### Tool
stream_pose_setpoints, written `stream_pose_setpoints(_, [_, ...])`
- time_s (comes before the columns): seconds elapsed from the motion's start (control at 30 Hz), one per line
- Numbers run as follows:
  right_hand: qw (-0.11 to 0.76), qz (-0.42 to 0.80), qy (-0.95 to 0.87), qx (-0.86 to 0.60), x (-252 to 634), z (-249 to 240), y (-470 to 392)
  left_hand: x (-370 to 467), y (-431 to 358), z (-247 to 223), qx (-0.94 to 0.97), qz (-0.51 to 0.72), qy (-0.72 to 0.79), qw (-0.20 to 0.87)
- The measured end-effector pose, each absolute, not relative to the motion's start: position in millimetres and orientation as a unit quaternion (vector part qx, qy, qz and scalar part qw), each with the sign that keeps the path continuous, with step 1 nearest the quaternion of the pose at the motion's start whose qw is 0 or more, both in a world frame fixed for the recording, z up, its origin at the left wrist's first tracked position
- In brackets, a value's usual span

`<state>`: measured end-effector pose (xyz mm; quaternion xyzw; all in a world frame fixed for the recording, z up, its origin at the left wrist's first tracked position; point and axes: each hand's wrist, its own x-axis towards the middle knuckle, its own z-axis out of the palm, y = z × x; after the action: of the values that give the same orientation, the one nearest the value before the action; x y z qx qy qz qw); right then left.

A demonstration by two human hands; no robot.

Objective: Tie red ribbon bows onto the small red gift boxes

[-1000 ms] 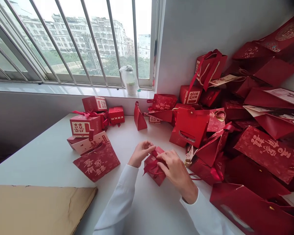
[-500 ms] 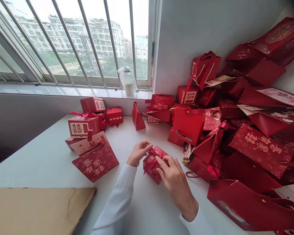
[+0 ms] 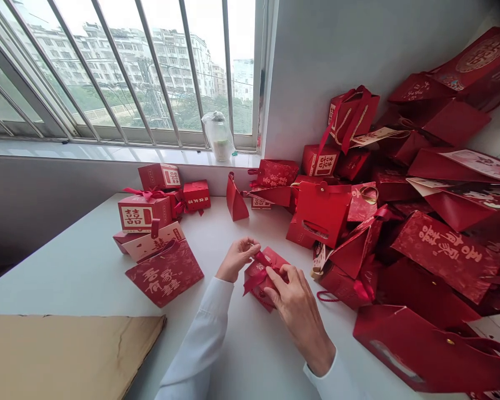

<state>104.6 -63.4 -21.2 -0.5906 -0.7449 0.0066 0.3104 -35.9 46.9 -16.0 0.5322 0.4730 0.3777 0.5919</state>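
Note:
A small red gift box (image 3: 277, 258) sits on the white table between my hands, with a dark red ribbon (image 3: 253, 282) lying across its top in a bow. My left hand (image 3: 235, 261) pinches one piece of the ribbon between thumb and fingertips at the box's far left corner. From the right, my right hand (image 3: 295, 303) reaches over the box, its thumb and index finger closed at the middle of the bow. That hand covers the box's right side. A twisted red cord shows along the near edge of the box.
Red gift bags and boxes (image 3: 437, 233) are heaped along the right side. A smaller stack of red boxes (image 3: 144, 214) and a patterned red bag (image 3: 166, 272) stand to the left. Cardboard (image 3: 66, 355) lies at the near left. A bagged jar (image 3: 219, 136) stands on the windowsill.
The view has shifted very slightly. My hands keep nearly the same hold on the ribbon, and the box has barely moved.

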Motion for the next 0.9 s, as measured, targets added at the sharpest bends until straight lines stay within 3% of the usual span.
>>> stream_pose_setpoints(0.2, [0.4,0.066,-0.682,-0.609,134,-16,-58,-37,44,-11,0.55,0.4,0.496,0.54])
stream_pose_setpoints(0.4, [0.384,0.181,-0.646,-0.634,160,-10,-42,-32,17,1,0.679,0.427,0.51,0.31])
stream_pose_setpoints(0.5, [0.363,0.19,-0.653,-0.637,162,-7,-39,-24,1,-1,0.728,0.416,0.486,0.245])
stream_pose_setpoints(0.67, [0.309,0.273,-0.646,-0.643,160,-4,-38,-17,-9,-15,0.735,0.408,0.489,0.232])
stream_pose_setpoints(0.9, [0.401,0.243,-0.622,-0.627,156,2,-13,-22,-10,-20,0.704,0.4,0.513,0.286])
